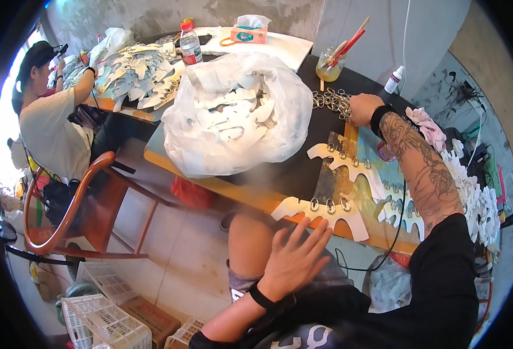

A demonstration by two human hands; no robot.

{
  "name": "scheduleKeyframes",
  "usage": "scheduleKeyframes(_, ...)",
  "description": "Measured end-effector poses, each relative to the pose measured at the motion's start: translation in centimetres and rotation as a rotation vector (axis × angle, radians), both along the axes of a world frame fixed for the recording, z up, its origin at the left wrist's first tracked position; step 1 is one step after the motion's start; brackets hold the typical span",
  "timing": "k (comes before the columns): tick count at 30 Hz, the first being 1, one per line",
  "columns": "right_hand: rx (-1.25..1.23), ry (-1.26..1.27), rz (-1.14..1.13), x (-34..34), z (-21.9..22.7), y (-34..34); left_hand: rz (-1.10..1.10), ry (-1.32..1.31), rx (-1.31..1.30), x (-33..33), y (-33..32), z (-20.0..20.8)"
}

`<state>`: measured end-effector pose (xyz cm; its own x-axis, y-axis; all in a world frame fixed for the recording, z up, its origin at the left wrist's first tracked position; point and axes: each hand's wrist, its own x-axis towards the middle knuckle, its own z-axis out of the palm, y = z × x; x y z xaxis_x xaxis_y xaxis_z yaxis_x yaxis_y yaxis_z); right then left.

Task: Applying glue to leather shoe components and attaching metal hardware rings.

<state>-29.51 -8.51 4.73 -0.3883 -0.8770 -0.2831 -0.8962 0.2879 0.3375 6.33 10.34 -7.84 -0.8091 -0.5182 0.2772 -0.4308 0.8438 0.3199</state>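
Note:
My left hand (296, 262) hovers at the table's near edge with fingers spread and nothing held. Just beyond its fingertips lies a white scalloped cut-out piece (291, 207) with several metal rings on it. My right hand (364, 109) reaches far across to a pile of metal rings (332, 102). Its fingers curl down at the pile's right end, and what they pinch is hidden. A second scalloped piece (361, 172), also carrying rings, rests on the stained board (346, 142) between my hands. More such pieces (404, 212) lie under my right forearm.
A large plastic bag (181, 136) of white pieces stands left of the board. Behind are a jar of brushes (328, 71), a white dropper bottle (394, 79), a plastic bottle (190, 43) and a tissue box (250, 32). A black cable (399, 244) crosses the board. A co-worker (59, 116) sits left.

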Motion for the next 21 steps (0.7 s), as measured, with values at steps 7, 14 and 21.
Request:
scheduleKeyframes(7, -0.039, 0.016, 0.052, -1.3, -0.8, -1.1, -0.001, 0.012, -0.010, -0.1, -0.2, 0.0)
scheduleKeyframes(14, 0.135, 0.025, -0.011, -1.5, 0.4, -0.6, -0.002, 0.017, -0.015, 0.0, 0.1, -0.4)
scheduleKeyframes(21, 0.056, -0.026, 0.072, -1.8, 0.1, -0.5, -0.001, 0.036, -0.003, 0.1, 0.1, -0.4)
